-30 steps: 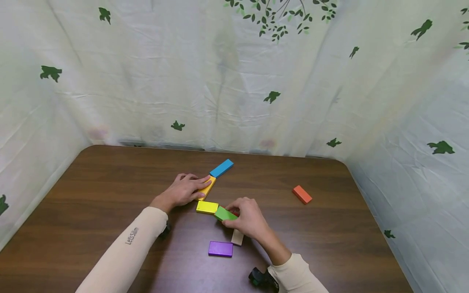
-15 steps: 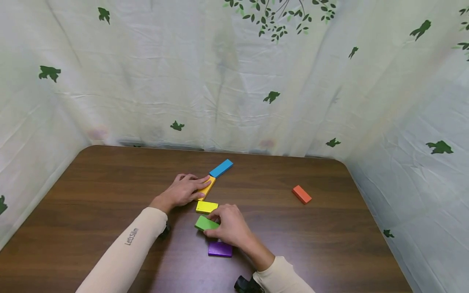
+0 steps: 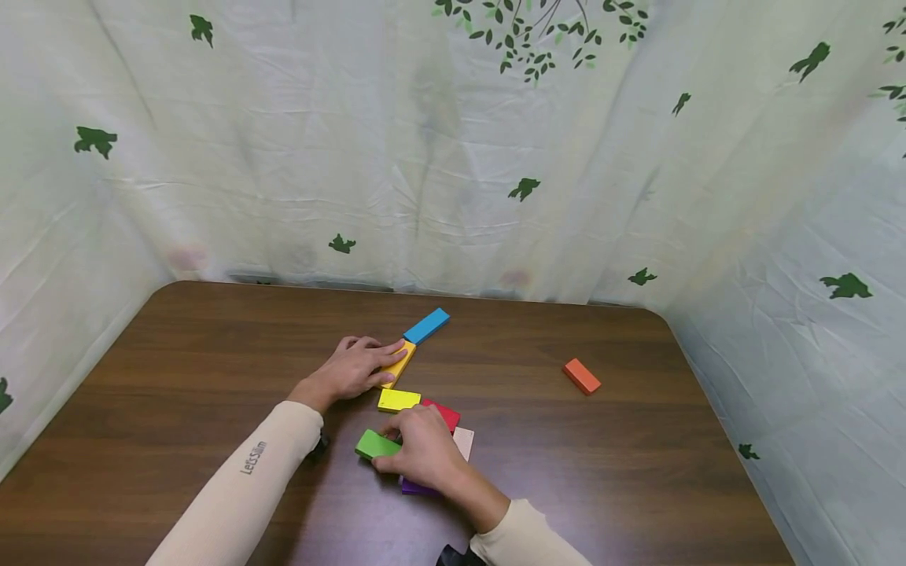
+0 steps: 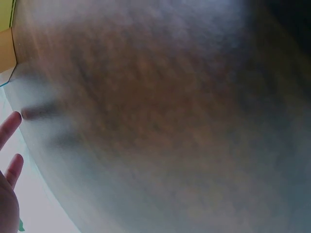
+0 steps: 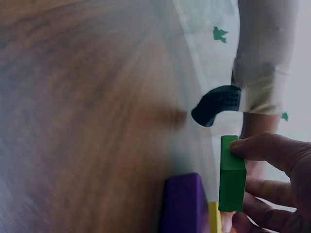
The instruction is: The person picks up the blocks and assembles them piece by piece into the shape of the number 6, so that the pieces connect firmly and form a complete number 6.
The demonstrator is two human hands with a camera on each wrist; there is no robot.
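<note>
My right hand (image 3: pixel 422 446) pinches a green block (image 3: pixel 377 445) between thumb and fingers, left of the row. In the right wrist view the green block (image 5: pixel 232 174) is held above the table, with a purple block (image 5: pixel 182 204) below it. My left hand (image 3: pixel 354 366) rests on the yellow-orange block (image 3: pixel 400 365), its fingers fairly straight. That block's far end meets a blue block (image 3: pixel 427 325). Nearer me lie a yellow block (image 3: pixel 399 401), a red block (image 3: pixel 444 415) and a pale block (image 3: pixel 463 442). My right hand partly covers the red, pale and purple blocks.
A lone orange-red block (image 3: pixel 582 376) lies to the right on the brown wooden table (image 3: pixel 233 346). Behind the table hangs a pale curtain (image 3: pixel 283 157) with green leaf and bird shapes.
My right hand has lifted the green block away from beside the yellow block and carried it left and toward me, uncovering the red block. My left hand has stayed put.
</note>
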